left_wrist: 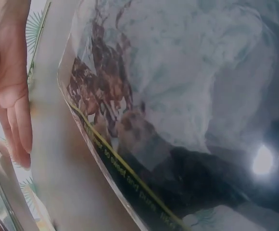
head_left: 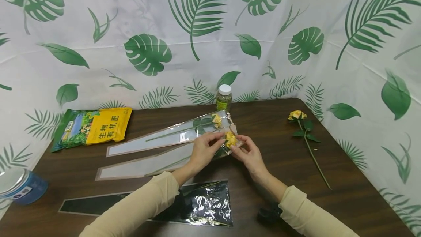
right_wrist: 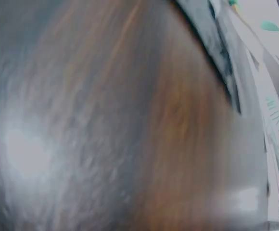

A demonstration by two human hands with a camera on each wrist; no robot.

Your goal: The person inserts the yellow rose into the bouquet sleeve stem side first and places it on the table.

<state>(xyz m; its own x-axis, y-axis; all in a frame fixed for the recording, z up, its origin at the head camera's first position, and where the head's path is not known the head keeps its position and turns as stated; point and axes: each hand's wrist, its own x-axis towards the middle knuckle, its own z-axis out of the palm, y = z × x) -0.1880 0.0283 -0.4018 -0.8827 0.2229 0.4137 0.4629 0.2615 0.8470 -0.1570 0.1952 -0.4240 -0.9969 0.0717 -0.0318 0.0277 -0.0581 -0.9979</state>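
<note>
Both hands meet at the wide end of a clear flower sleeve with a pale border, lying on the table. A yellow rose has its head at that end, its stem running left inside the plastic. From the left, my left hand pinches the sleeve beside the bloom. My right hand pinches the sleeve's edge on the other side, thumb close to the petals. Just behind lies another sleeve holding a yellow rose. In the left wrist view, a shiny black sleeve fills much of the picture.
The black sleeve lies in front, under my left forearm. A loose yellow rose rests at the right. A white-capped jar stands at the back, a yellow-green bag at the back left, a blue can at the left edge.
</note>
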